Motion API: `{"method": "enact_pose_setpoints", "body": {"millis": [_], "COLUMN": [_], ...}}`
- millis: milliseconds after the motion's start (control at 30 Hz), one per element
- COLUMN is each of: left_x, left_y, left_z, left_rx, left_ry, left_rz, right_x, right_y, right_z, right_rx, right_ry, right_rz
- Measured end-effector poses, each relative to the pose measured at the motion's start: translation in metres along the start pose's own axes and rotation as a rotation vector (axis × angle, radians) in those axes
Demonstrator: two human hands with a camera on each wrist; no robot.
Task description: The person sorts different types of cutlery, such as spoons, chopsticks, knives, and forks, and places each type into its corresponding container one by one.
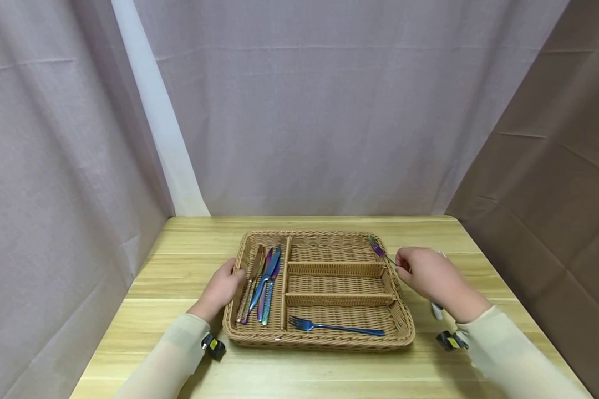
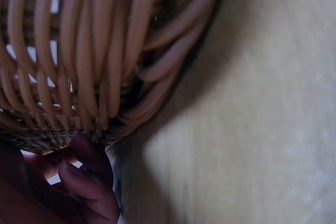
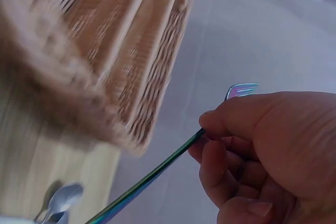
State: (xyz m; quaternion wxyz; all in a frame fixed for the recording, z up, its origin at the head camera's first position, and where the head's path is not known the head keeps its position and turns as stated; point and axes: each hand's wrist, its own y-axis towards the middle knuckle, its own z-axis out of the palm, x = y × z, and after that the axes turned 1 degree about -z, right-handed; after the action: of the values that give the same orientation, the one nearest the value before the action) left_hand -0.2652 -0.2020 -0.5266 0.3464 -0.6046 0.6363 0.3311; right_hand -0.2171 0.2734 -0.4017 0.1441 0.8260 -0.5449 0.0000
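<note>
A wicker cutlery basket (image 1: 285, 299) with divided compartments sits on the table. My left hand (image 1: 222, 289) holds its left rim, thumb on top; in the left wrist view the fingers (image 2: 94, 179) curl against the outer weave. Above the basket's right rim, my right hand (image 1: 431, 277) pinches a rainbow-coloured fork (image 3: 157, 169) by its handle, tines pointing to the back left. Several knives (image 1: 264, 282), coloured gold, blue and purple, lie in the long left compartment. A blue fork (image 1: 334, 328) lies in the front right compartment.
Partly hidden by my right forearm, some cutlery lies on the table (image 1: 189, 343) right of the basket; the right wrist view shows a silver spoon (image 3: 65, 198) there. Grey curtains (image 1: 329, 127) stand behind the table and at the left, a brown one (image 1: 554, 210) at the right.
</note>
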Motion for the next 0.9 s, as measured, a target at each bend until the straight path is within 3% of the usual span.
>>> {"method": "enact_pose_setpoints", "body": {"millis": [400, 900], "left_x": [-0.001, 0.000], "left_y": [-0.002, -0.002], "left_z": [0.000, 0.000], "left_rx": [0.000, -0.007], "left_ry": [-0.015, -0.015], "left_rz": [-0.007, -0.015], "right_x": [0.065, 0.097], "right_y": [-0.004, -0.006], "right_z": [-0.003, 0.025], "right_rx": [-0.023, -0.036], "right_ry": [-0.011, -0.008], "right_rz": [-0.194, -0.378]}}
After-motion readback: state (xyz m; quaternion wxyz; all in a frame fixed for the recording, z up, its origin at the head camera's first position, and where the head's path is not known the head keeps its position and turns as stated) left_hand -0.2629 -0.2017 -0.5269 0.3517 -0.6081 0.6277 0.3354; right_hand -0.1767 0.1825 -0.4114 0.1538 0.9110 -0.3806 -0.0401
